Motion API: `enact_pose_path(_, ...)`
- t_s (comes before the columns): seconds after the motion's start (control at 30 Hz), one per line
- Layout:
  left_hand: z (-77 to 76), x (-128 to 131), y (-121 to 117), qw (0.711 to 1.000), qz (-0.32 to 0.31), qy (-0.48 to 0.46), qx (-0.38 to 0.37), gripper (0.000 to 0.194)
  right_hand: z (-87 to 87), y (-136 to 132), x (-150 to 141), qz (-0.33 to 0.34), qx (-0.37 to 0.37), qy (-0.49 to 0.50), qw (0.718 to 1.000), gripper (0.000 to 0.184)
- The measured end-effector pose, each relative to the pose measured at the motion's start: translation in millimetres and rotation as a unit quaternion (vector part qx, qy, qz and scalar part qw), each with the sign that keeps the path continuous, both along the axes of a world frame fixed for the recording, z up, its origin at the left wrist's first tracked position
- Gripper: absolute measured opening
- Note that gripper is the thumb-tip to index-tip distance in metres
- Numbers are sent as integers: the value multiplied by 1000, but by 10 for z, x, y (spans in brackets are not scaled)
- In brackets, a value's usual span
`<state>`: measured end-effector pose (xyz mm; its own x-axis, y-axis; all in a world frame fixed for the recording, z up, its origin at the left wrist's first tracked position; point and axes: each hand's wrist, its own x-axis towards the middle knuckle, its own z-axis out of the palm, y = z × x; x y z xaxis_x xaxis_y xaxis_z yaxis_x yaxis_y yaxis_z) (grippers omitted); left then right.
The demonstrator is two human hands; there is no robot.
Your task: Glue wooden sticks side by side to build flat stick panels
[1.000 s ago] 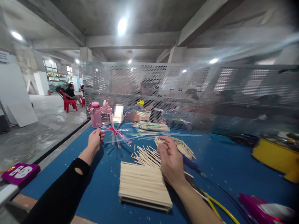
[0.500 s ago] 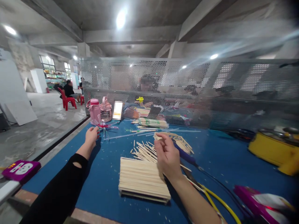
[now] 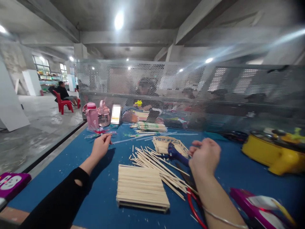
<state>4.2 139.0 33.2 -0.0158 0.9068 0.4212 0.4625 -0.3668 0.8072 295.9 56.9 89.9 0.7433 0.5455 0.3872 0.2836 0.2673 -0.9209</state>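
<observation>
Seeing a blue glue gun [image 3: 178, 155] lying on the blue table [image 3: 95, 203], overlapping a small stick tray [image 3: 164, 147] in view. Holding the right hand [image 3: 206, 156] raised just beside its handle, curling the fingers loosely; being unable to tell whether touching it. Reaching the left hand [image 3: 102, 146] toward a red-and-clear ribbon piece [image 3: 99, 131], drawing the fingertips together; being unable to tell whether pinching anything. Finding loose sticks [image 3: 149, 161] between the hands and a flat stick slab [image 3: 143, 186] nearer. Noticing farther out a pink jug [image 3: 92, 117], a yellow container [image 3: 258, 151] and a perforated screen [image 3: 95, 79]
</observation>
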Motion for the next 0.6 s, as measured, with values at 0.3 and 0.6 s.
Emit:
enact_pose_path(0.3,41,54,-368,966,-189,130,-117,43,-140,-476,-220,274,-313,-291,861,19)
enact_pose_path(0.6,-42,115,-555,923,-213,84,-310,43,-312,-764,-457,317,-426,-377,759,53)
